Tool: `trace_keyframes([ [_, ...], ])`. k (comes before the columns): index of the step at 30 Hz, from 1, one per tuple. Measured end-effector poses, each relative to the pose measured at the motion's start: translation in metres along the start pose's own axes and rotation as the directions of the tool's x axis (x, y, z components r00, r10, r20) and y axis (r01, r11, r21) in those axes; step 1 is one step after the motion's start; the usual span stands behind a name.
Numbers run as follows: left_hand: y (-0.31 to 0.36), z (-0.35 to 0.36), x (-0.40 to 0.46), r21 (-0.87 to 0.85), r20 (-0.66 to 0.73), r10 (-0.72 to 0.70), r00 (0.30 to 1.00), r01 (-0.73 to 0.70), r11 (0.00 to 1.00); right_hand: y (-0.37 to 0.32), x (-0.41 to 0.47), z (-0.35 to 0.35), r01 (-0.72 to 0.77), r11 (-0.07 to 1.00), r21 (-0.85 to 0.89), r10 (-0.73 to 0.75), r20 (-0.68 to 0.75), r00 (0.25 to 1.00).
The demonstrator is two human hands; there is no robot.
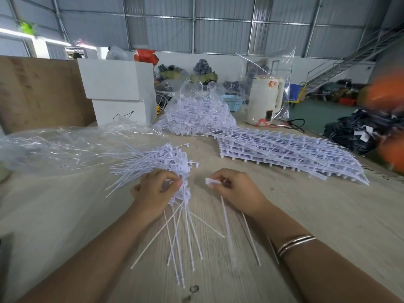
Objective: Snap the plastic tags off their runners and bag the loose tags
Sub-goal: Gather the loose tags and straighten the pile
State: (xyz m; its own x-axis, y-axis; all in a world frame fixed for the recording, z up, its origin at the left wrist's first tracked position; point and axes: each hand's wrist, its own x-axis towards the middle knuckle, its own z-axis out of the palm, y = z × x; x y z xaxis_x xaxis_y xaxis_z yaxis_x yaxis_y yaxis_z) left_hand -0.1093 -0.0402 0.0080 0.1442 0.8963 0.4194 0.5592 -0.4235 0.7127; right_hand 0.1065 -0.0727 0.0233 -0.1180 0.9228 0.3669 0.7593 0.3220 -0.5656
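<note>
My left hand grips a bunch of white plastic tags by their heads, their thin tails fanning down toward me over the wooden table. My right hand pinches a single white tag by its flat head, its tail hanging down below the hand. A loose pile of tags lies just beyond my left hand. A stack of tag sheets still on their runners lies to the right. A clear bag full of tags stands further back.
An empty clear plastic bag lies flat at the left. White boxes stand at the back left beside a brown board. A cream kettle in plastic wrap stands at the back right. The table's right edge runs diagonally.
</note>
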Motion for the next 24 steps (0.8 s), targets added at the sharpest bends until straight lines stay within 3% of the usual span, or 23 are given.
trace_keyframes([
  [3, 0.002, 0.001, -0.002, 0.134, -0.085, 0.103, 0.991, -0.091, 0.987, -0.021, -0.001, 0.013, 0.179, 0.980, -0.091, -0.182, -0.024, 0.983],
  [7, 0.009, 0.004, -0.005, 0.141, 0.045, 0.131, 0.990, -0.136, 0.981, -0.041, 0.000, 0.026, 0.256, 0.961, -0.102, -0.261, -0.032, 0.965],
  [11, 0.006, 0.003, -0.002, 0.122, 0.077, 0.109, 0.991, -0.118, 0.985, -0.034, -0.001, 0.019, 0.248, 0.969, -0.001, -0.248, 0.044, 0.968],
  [14, 0.005, 0.001, -0.001, 0.072, 0.086, 0.062, 0.994, -0.068, 0.995, -0.022, -0.003, 0.010, 0.212, 0.977, 0.009, -0.212, 0.011, 0.977],
  [18, 0.006, 0.000, -0.003, 0.095, 0.066, 0.126, 0.990, -0.132, 0.987, -0.015, 0.001, 0.015, 0.189, 0.981, -0.040, -0.188, 0.021, 0.982],
  [24, 0.011, -0.001, -0.005, 0.067, 0.011, 0.225, 0.974, -0.225, 0.972, -0.012, 0.004, 0.021, 0.112, 0.981, 0.155, -0.122, 0.054, 0.991],
])
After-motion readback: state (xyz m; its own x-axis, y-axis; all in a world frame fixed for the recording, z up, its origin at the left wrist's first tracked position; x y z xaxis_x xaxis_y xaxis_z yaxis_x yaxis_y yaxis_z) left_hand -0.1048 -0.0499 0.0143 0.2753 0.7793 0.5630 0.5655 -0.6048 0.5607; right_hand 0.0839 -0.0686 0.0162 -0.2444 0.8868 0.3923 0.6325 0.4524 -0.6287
